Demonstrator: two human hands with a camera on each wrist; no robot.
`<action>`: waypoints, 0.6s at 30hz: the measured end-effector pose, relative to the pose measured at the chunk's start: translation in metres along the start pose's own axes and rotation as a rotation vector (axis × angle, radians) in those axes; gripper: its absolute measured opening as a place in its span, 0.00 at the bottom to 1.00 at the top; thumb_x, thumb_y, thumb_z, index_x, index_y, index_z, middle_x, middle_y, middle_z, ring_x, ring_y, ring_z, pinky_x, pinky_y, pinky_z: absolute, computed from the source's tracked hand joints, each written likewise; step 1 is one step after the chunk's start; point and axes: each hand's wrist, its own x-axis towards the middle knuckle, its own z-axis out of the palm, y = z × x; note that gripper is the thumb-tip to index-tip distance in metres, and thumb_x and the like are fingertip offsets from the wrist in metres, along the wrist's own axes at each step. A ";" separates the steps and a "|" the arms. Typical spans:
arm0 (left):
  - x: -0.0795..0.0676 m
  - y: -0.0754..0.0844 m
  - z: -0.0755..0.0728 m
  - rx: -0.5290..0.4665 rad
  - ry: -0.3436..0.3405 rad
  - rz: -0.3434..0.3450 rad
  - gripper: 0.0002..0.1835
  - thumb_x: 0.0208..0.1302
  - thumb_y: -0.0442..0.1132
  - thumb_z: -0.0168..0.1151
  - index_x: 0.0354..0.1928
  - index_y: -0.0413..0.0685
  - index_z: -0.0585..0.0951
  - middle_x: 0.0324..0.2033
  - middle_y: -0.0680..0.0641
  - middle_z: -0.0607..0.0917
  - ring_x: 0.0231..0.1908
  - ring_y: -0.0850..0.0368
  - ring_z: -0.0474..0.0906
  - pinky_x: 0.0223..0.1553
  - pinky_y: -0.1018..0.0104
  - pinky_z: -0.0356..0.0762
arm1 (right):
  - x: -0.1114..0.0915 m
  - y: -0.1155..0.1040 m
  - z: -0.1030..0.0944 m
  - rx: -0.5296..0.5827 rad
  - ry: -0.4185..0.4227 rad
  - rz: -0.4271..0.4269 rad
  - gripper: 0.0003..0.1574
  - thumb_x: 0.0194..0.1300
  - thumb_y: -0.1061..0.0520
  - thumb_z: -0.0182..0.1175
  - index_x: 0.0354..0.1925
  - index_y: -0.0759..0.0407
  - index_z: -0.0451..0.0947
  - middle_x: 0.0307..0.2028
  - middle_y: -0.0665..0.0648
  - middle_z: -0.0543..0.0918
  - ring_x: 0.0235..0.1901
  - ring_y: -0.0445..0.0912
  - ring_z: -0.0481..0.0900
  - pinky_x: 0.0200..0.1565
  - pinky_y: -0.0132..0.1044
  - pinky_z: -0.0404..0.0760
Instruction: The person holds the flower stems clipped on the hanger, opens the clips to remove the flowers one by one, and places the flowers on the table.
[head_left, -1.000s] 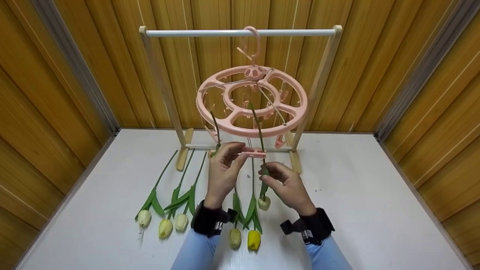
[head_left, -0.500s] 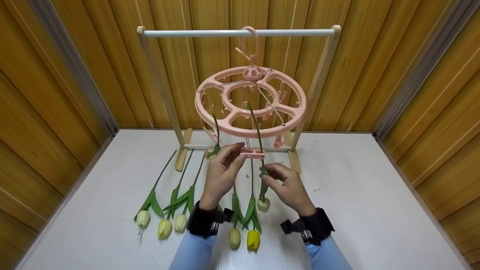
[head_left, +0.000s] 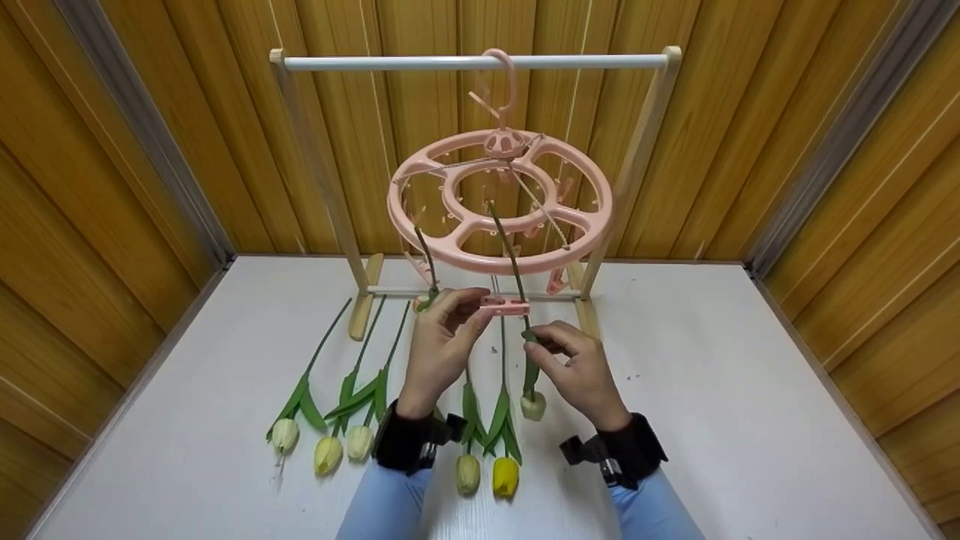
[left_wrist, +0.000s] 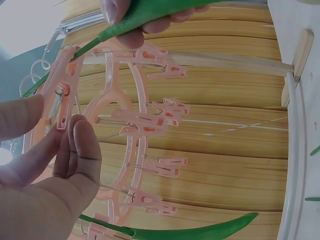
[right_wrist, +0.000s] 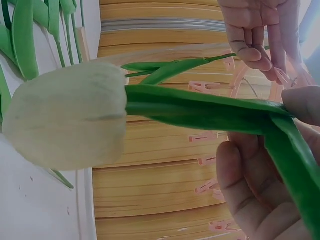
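My left hand [head_left: 442,352] pinches a pink clothespin [head_left: 504,305] between thumb and fingers, below the front rim of a round pink clip hanger [head_left: 491,262]. Across the clip's front end runs the stem of a white artificial tulip [head_left: 533,406], held head down. My right hand [head_left: 581,367] grips this tulip by its stem and leaves below the clip. In the right wrist view its pale bloom [right_wrist: 70,117] fills the left side. Left of my left hand, another stem [head_left: 426,255] stands upright by the ring; its bloom is mostly hidden.
The hanger hooks over a white bar [head_left: 375,64] on a wooden stand. More pink clothespins [left_wrist: 172,161] dangle from the ring. Several tulips lie on the white table [head_left: 712,420], among them a bright yellow one [head_left: 505,477] and a white one [head_left: 285,435] at far left.
The white tulip's bloom has swung slightly to the right, and its stem leans a little more leftward at the top. The left hand keeps its pinch on the clothespin.
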 end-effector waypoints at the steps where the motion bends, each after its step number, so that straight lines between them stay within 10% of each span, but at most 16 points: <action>1: 0.000 0.000 0.000 -0.001 0.004 -0.002 0.13 0.71 0.34 0.66 0.54 0.37 0.84 0.44 0.42 0.85 0.43 0.53 0.84 0.46 0.66 0.80 | 0.001 0.000 0.000 -0.005 0.013 -0.007 0.08 0.67 0.66 0.67 0.44 0.62 0.88 0.37 0.53 0.87 0.34 0.40 0.83 0.37 0.35 0.83; 18: -0.002 -0.001 0.004 -0.085 0.052 -0.005 0.12 0.68 0.31 0.67 0.52 0.34 0.85 0.44 0.39 0.88 0.41 0.55 0.85 0.42 0.68 0.79 | 0.001 0.002 0.002 -0.038 0.085 -0.067 0.07 0.64 0.68 0.69 0.41 0.63 0.89 0.31 0.53 0.85 0.31 0.39 0.80 0.37 0.26 0.78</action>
